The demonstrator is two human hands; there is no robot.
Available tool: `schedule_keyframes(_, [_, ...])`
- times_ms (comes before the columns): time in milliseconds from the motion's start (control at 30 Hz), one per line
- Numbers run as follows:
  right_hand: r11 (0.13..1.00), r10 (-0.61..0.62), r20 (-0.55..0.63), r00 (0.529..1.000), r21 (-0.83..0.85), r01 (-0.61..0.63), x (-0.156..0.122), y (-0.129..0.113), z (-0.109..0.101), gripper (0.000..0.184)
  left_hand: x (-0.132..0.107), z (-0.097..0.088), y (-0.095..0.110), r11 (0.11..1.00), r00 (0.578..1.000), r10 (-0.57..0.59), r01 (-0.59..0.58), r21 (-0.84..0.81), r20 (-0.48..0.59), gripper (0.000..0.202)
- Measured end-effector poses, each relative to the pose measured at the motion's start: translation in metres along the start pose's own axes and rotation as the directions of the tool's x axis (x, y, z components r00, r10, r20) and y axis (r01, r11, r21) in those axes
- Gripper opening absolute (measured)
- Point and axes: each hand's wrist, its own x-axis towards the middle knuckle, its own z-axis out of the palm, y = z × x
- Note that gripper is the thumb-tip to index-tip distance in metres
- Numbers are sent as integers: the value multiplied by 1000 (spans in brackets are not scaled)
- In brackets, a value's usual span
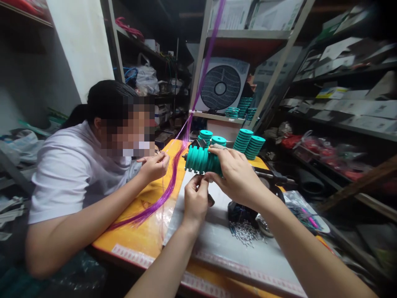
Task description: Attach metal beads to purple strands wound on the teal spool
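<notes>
Item 1: row of green spools (198, 159), ribbed, side by side, raised above the grey board (217, 244) on the tabletop (141, 236). A dark rod end (185, 157) shows at the row's left side.

Item 2: right grip (237, 171), bare hand; closed over the row's right part, fingers on top, thumb below.

Item 3: left grip (196, 196), bare hand; narrow, fingertips pinched at the row's lower edge, next to the right thumb. Any object between them is too small to tell.

Item 4: purple strands (164, 196), loose bundle, left of the board, beside a co-worker (65, 165) with raised hands.

Item 5: small metal pieces (245, 232), heaped on the board.

Item 6: stacked green spools (242, 140), upright, behind the row.

Step, as judged: fine fingertip work at the spools' lower rim. Next move, as judged: calls for a steady right hold and a precise left pinch, without turning the row.
</notes>
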Motion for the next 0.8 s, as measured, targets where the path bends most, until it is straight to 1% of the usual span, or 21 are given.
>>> schedule_keyframes(200, [998,-3,32,999,-68,5,4,-1,1,52,3,-1,-1,1000,1000,-10,10,5,21,24])
schedule_keyframes(300, [994,-4,38,999,-109,8,5,-2,2,54,1,-4,0,1000,997,-18,18,-9,69,25])
schedule_keyframes(400, [997,-12,19,1000,-78,14,4,-2,3,55,-5,-13,5,1000,992,20,-18,-17,121,30])
schedule_keyframes(500, [999,-49,-46,998,-7,48,-3,-7,0,55,-16,-27,12,996,990,56,-65,64,129,36])
schedule_keyframes(567, [995,-65,-127,990,60,73,-11,-18,-6,48,-26,-36,19,978,987,121,-137,159,108,34])
schedule_keyframes(633, [976,-71,-181,981,189,106,-22,-33,-13,33,-38,-43,26,932,970,218,-240,271,107,29])
schedule_keyframes(667, [953,-70,-171,983,281,116,-27,-41,-17,25,-44,-45,31,905,959,250,-280,319,130,27])
schedule_keyframes(700, [916,-67,-141,988,384,117,-32,-48,-21,20,-50,-46,35,885,952,258,-302,356,166,27])
schedule_keyframes(800, [755,-39,-39,998,653,55,-40,-65,-31,15,-66,-44,48,874,938,199,-301,382,285,29])
